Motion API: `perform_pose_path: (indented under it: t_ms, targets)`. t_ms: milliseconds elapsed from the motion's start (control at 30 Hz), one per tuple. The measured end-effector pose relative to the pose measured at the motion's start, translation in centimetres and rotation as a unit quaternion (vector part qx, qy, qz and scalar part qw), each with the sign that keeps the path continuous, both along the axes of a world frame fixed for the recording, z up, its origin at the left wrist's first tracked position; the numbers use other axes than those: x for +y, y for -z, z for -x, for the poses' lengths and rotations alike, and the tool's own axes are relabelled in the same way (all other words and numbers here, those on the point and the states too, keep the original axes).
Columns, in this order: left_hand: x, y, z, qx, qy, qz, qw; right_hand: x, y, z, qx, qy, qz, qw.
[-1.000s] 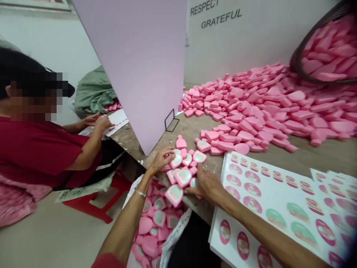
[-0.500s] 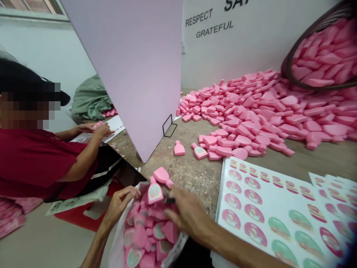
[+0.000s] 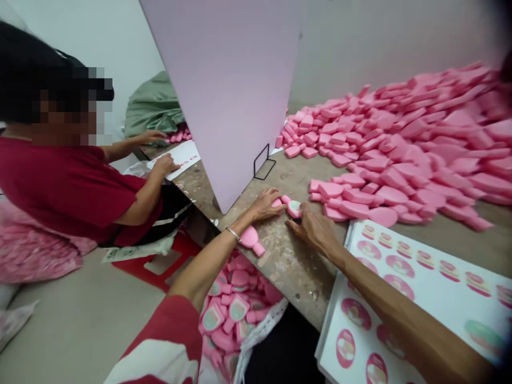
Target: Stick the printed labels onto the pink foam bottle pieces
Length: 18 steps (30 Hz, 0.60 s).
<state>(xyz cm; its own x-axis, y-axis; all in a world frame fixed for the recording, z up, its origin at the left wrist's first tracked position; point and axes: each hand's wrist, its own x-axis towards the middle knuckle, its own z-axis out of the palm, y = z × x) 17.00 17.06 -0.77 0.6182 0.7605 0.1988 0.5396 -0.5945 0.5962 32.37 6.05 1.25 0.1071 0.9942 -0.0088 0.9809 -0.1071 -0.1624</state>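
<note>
The left hand [image 3: 264,206] bent over a plain pink piece [image 3: 277,202] on the desk [image 3: 300,173]. The right hand [image 3: 316,226] was at the edge of 1 stickered piece [image 3: 295,208], just beside the plain one. It was hard to see, so I could not tell if either hand gripped. 1 loose piece [image 3: 250,238] lay by the left wrist, and a big pink pile [image 3: 396,149] sat behind.
</note>
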Motion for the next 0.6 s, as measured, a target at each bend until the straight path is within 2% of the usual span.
perform_pose_path:
  t_ms: [100,233,367,500,600]
  targets:
    - [-3.4,0.1,3.6,0.007,0.007,0.002,1.000,-0.8,0.0,0.5,0.017,-0.049,0.006,0.999]
    - [-9.7,0.0,8.6,-0.009,-0.027,-0.011,1.000,-2.3,-0.2,1.1,0.097,-0.093,0.007,0.991]
    - [-14.9,0.3,11.8,-0.025,-0.072,-0.024,0.997,-4.4,-0.3,2.8,0.165,-0.110,0.023,0.980]
    - [-19.0,0.9,14.7,-0.009,-0.098,-0.042,0.994,-8.3,-0.5,6.4,0.201,-0.130,0.032,0.970]
    - [-21.5,1.5,17.7,0.058,-0.132,-0.013,0.989,-11.7,-1.0,9.2,0.249,-0.171,0.076,0.950]
